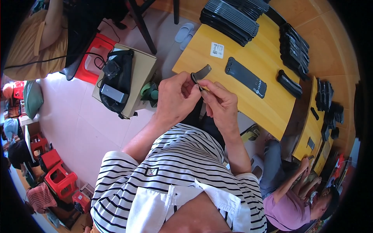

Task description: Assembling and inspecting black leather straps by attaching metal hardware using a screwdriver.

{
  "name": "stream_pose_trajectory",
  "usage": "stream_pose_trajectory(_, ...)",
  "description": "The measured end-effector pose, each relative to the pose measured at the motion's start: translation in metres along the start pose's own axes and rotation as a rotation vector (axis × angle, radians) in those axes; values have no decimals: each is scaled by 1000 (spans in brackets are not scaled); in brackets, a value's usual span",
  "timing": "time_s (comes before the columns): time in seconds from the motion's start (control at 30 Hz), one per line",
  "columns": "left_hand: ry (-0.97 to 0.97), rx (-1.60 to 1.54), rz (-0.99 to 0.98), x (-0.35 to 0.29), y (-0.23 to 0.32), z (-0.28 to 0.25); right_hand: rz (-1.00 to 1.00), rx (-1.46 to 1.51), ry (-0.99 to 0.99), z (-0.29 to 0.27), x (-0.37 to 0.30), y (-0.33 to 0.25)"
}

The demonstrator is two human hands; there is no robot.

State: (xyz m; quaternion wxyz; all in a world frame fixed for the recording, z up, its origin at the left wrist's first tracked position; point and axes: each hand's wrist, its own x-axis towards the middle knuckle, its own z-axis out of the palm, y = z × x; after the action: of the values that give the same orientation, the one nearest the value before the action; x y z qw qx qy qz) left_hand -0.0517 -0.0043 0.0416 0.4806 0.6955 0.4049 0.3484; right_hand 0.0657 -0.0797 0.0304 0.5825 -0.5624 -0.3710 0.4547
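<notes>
Both hands come together above the near left edge of the yellow table. Between them is a thin, curved dark strip (202, 72), whose greyish end sticks out beyond my fingers. My left hand (175, 95) pinches it with thumb and forefinger. My right hand (222, 103) is closed on the strip's near end, thumb and fingertips pressed together; the fingers partly cover it there. Just right of the hands, a long black flat panel (245, 77) with rounded corners and small pale marks lies on the table. A white printed label (217, 50) is stuck farther back.
Stacked black panels (229, 23) stand on the yellow table (268, 112), with more black pieces (294, 50) along its far side. To the left, a cardboard box (142, 66) carries a black bag (116, 83). A co-worker (289, 206) sits at the lower right; red stools (61, 179) stand left.
</notes>
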Motion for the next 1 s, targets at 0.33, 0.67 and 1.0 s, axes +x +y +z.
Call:
stream_pose_trajectory(0.33,25,122,-10,1,-1,0,-145,-197,64,9,2,7)
stream_pose_trajectory(0.67,-93,-130,-111,4,-16,-5,242,340,-56,-7,3,12)
stream_pose_trajectory(1.0,-127,14,62,3,-19,-1,359,602,-104,-14,4,16)
